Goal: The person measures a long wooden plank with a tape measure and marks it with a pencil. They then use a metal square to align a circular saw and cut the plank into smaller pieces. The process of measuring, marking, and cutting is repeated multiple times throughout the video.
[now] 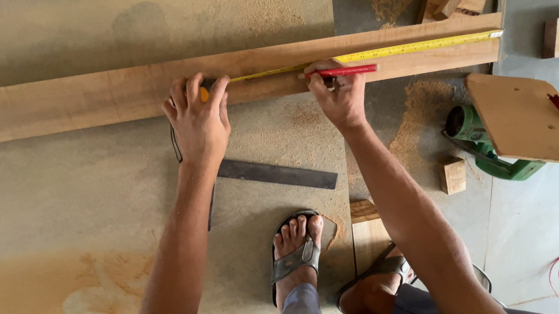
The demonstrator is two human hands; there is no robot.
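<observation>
Plank (92,101) of pale brown wood lies on the dusty floor (65,191), its long axis running left to right across the view and rising slightly toward the right end. Yellow tape measure (390,51) is stretched flat along the plank's upper face, blade parallel to the plank and hooked over its right end. Left hand (199,120) reaches forward with the arm extended, fingers curled and clamped over the tape measure's case, pressing it against the plank. Right hand (339,94) rests on the plank just beside the blade, fingers pinching a red pencil (342,71). Pencil lies nearly horizontal, parallel to the blade, its shaft extending right.
</observation>
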